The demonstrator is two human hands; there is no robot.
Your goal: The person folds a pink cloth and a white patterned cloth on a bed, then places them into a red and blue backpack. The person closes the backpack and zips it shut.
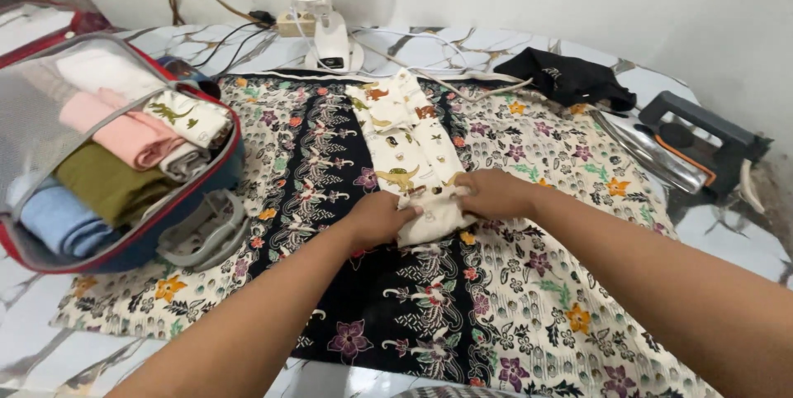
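A cream garment [405, 130] printed with small dinosaurs lies in a long folded strip on a floral batik cloth [330, 200]. Its near end is rolled up into a small bundle. My left hand [376, 218] presses on the left side of that roll, fingers curled over it. Gripping the right side of the roll is my right hand [494, 193]. The strip's far end reaches toward the fan base.
An open packing case [124, 249] at the left holds rolled clothes in pink, olive, blue and white. A white fan [318, 2] and power strip stand at the back. A black cloth [570, 78] and a clothes iron [694, 146] lie at the right.
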